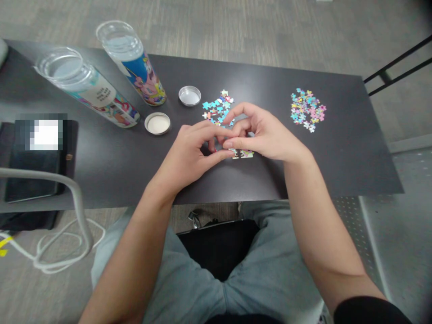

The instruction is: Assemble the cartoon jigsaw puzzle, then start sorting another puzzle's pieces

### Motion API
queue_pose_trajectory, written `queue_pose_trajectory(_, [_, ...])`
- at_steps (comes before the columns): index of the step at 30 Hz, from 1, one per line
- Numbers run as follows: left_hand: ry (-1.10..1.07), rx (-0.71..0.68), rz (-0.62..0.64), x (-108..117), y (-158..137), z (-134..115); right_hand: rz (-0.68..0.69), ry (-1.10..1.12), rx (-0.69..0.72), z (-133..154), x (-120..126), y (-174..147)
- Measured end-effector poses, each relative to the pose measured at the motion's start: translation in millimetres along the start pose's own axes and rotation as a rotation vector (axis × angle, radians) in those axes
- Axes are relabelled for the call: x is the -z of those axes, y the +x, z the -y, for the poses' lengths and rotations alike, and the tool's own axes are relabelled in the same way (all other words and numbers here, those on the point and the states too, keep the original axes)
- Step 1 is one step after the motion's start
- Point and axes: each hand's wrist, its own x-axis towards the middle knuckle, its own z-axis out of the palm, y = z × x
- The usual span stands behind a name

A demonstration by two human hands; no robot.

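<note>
My left hand (199,148) and my right hand (259,135) meet over the dark table, fingertips almost touching. The fingers of both hands are bent inward, and what lies between them is hidden. Under the right thumb and beside the left thumb tip, a few jigsaw pieces (243,154) lie together, partly covered. Just beyond my fingers is a loose group of blue, white and red jigsaw pieces (218,107). A larger heap of multicoloured jigsaw pieces (308,109) lies to the right of my right hand.
Two clear-topped printed canisters (148,81) (114,105) stand at left, near two round metal lids (189,96) (158,123). A dark device (33,175) lies at far left behind a thick pale cable (79,202). The table (344,153) ends close to my lap.
</note>
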Motion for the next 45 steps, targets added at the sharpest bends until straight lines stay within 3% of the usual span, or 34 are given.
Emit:
queue_pose_trajectory(6, [0.014,0.015,-0.007,2,0,-1,-0.011,-0.054,-0.006,1,5,-6])
queue_pose_trajectory(12, [0.170,0.142,0.108,5,-4,-6,-0.251,-0.351,0.031,-2,35,-23])
queue_pose_trajectory(17, [0.218,0.203,0.149,0,-3,-7,-0.158,-0.608,0.034,-3,33,-24])
queue_pose_trajectory(22, [0.207,0.207,0.141,-3,-2,-2,-0.075,-0.711,-0.009,0,22,-21])
queue_pose_trajectory(45, [0.183,0.254,0.151,-6,1,-4,-0.062,-0.711,-0.019,-2,22,-21])
